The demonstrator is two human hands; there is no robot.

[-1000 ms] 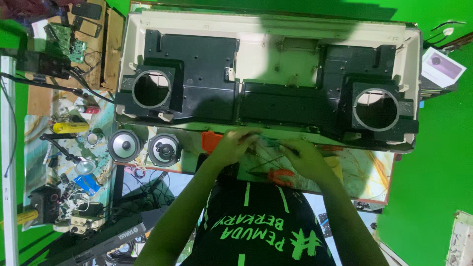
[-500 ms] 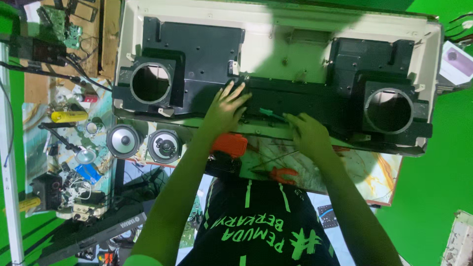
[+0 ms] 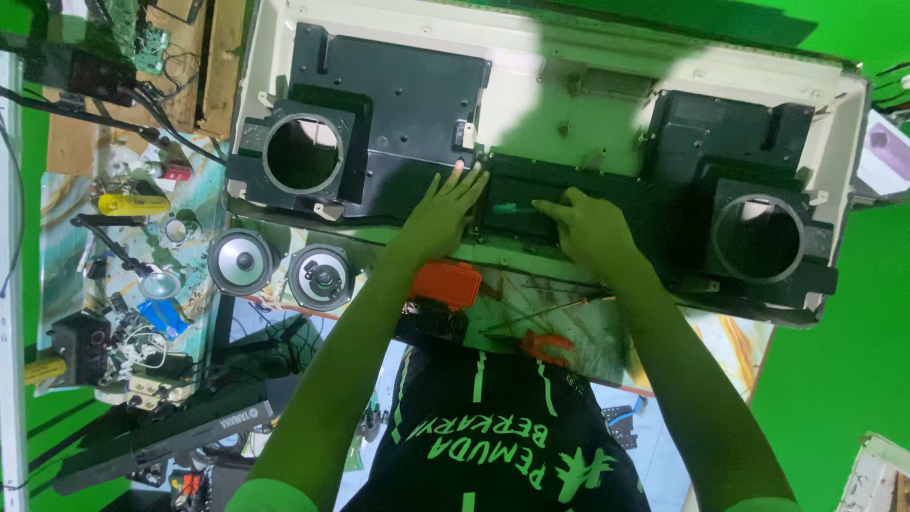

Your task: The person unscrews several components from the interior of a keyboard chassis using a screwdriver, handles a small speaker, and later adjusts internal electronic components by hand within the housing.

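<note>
Currently | left hand (image 3: 444, 210) flat, fingers spread, bracing casing (image 3: 588, 123) near edge | right hand (image 3: 590, 226) fingers together on centre panel (image 3: 517, 204) | press evenly, casing steadied

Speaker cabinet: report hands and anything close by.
Left hand flat, fingers spread, on the black panel of the speaker cabinet. Right hand on the middle black bar. Orange box and two loose speakers alongside.
</note>
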